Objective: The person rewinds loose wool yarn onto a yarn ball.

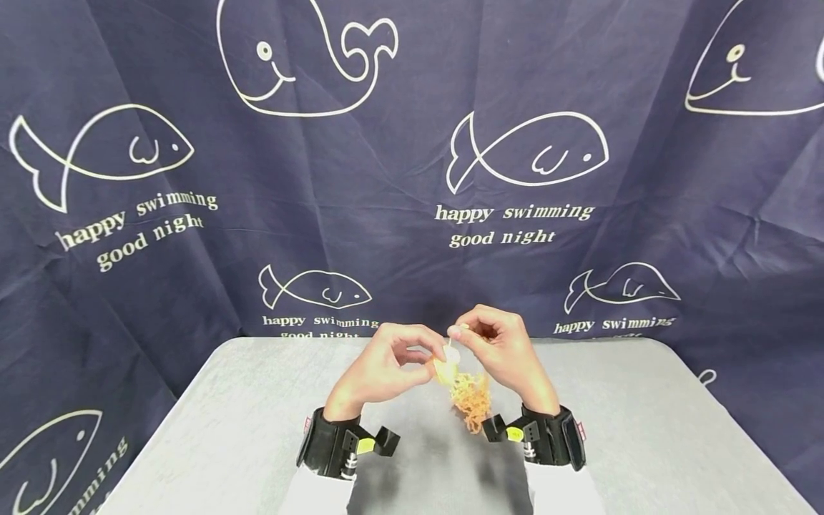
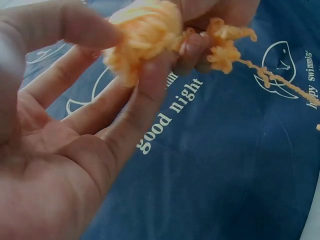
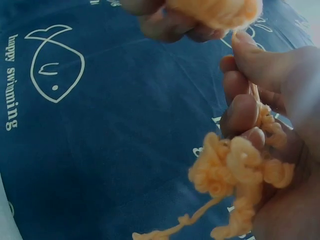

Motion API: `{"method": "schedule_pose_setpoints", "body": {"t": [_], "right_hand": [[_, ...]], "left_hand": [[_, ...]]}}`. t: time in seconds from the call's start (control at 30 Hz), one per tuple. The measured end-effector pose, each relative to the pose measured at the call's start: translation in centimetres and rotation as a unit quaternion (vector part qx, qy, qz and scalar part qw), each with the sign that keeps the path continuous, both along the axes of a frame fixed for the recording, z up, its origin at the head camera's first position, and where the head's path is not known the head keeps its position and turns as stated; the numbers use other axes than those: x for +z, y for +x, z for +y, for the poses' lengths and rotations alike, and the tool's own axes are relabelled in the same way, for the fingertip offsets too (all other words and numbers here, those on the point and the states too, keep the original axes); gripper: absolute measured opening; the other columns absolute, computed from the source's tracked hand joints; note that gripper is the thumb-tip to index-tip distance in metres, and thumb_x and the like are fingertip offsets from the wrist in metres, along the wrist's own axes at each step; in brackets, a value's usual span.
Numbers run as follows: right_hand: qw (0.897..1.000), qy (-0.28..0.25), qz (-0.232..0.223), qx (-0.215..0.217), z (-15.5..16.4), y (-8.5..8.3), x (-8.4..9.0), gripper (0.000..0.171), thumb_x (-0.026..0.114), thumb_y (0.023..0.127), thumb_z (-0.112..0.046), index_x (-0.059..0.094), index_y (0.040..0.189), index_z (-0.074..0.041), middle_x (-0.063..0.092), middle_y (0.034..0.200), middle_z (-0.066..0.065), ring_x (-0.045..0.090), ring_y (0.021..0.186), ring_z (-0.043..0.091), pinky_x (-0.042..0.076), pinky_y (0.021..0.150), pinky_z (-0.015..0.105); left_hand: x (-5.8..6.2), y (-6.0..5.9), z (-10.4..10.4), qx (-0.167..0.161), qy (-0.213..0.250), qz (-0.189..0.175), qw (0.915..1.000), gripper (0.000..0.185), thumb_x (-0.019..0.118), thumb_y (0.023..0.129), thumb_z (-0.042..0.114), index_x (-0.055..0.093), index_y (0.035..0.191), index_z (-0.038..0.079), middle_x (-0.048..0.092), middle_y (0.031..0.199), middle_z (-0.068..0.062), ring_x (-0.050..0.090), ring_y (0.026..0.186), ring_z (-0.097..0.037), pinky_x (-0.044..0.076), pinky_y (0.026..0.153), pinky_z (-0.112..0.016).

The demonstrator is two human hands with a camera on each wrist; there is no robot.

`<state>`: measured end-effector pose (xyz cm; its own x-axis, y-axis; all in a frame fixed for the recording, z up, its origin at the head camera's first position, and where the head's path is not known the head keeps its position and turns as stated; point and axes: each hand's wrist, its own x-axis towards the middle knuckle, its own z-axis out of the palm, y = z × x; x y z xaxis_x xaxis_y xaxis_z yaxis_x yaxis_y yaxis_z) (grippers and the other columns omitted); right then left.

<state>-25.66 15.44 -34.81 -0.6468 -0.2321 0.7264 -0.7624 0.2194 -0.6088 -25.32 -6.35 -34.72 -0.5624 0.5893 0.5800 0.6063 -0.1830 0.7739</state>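
Note:
A small wound ball of orange yarn [image 2: 147,32] is pinched between the thumb and fingers of my left hand [image 1: 389,361]. My right hand [image 1: 505,350], just to the right, pinches a strand of yarn [image 3: 235,36] between thumb and forefinger, close to the ball. Curly, kinked yarn [image 3: 227,170] hangs from the right hand's curled fingers in the right wrist view. In the head view this loose orange tangle [image 1: 472,400] dangles below the two hands. The right palm is partly hidden by the yarn.
Both hands are above a light grey table [image 1: 225,400]. A dark blue curtain [image 1: 399,179] printed with white fish and whales hangs behind and beside it. Black straps [image 1: 322,440] with small cameras circle both wrists.

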Motion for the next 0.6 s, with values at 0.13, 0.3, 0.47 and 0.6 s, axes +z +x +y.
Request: {"method": "schedule_pose_setpoints", "body": {"t": [0.13,0.3,0.47,0.6], "right_hand": [[1.0,-0.001,-0.013,-0.018,-0.16,-0.12,-0.2,0.017,0.076,0.084,0.009,0.072,0.083,-0.008,0.057,0.065,0.0,0.042,0.051,0.008,0.034,0.043,0.023],[0.999,0.001,-0.036,-0.025,-0.27,0.27,0.18,0.013,0.075,0.088,0.002,0.073,0.085,-0.011,0.056,0.063,-0.005,0.044,0.051,0.007,0.036,0.044,0.022],[0.997,0.022,-0.075,0.003,-0.19,0.2,0.05,0.014,0.069,0.094,-0.002,0.072,0.084,-0.01,0.054,0.062,-0.005,0.045,0.049,0.008,0.039,0.043,0.023],[0.991,0.066,-0.109,0.038,-0.14,-0.15,-0.6,0.02,0.064,0.097,-0.003,0.068,0.08,-0.013,0.054,0.063,-0.004,0.046,0.049,0.008,0.04,0.043,0.024]], "left_hand": [[0.1,0.06,0.11,-0.009,0.026,-0.005,0.9996,0.015,0.065,0.084,-0.015,0.065,0.097,-0.007,0.064,0.1,-0.026,0.064,0.096,-0.015,0.06,0.086,-0.042],[0.13,0.07,0.45,-0.001,0.042,-0.006,0.9991,0.013,0.067,0.084,-0.013,0.064,0.095,-0.007,0.061,0.097,-0.023,0.063,0.092,-0.019,0.061,0.085,-0.039],[0.22,0.23,0.66,0.025,0.08,0.0,0.9965,0.017,0.067,0.08,-0.016,0.064,0.094,-0.008,0.062,0.097,-0.022,0.064,0.092,-0.016,0.062,0.081,-0.037],[0.27,0.22,0.81,0.079,0.146,-0.002,0.9861,0.019,0.067,0.077,-0.019,0.062,0.094,-0.014,0.066,0.101,-0.013,0.068,0.092,-0.014,0.062,0.078,-0.031]]}}
